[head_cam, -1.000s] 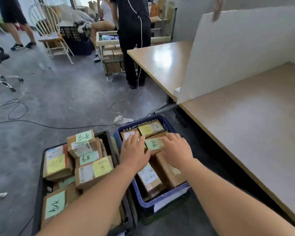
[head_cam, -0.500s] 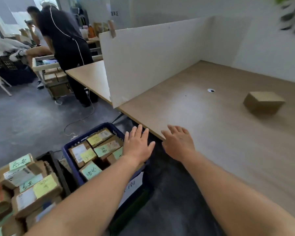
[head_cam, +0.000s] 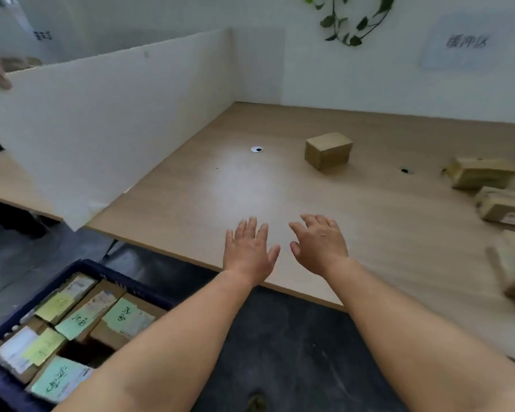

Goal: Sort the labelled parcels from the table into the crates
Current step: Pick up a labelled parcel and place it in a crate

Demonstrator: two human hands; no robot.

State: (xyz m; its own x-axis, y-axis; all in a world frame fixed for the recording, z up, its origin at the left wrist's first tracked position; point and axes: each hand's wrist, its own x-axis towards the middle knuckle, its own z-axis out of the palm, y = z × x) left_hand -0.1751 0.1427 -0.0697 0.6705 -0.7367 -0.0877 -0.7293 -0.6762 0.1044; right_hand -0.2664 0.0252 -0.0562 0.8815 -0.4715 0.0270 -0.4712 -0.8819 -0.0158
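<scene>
Two hands, left (head_cam: 248,253) and right (head_cam: 320,248), hover over the wood surface (head_cam: 208,185), fingers spread, holding nothing. One parcel (head_cam: 328,150) beyond the fingers; more parcels (head_cam: 485,173) far right. Blue crate (head_cam: 81,267) lower left, filled. White divider (head_cam: 101,120) left.

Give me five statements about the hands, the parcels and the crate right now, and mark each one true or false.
1. Both hands are empty. True: the left hand and the right hand have open fingers above the table and hold nothing.
2. The blue crate is empty. False: it holds parcels with green and yellow notes.
3. A plain brown box stands alone on the table beyond the hands. True.
4. The right hand rests on that box. False: it is well short of it.
5. More parcels lie at the table's right side. True.
</scene>
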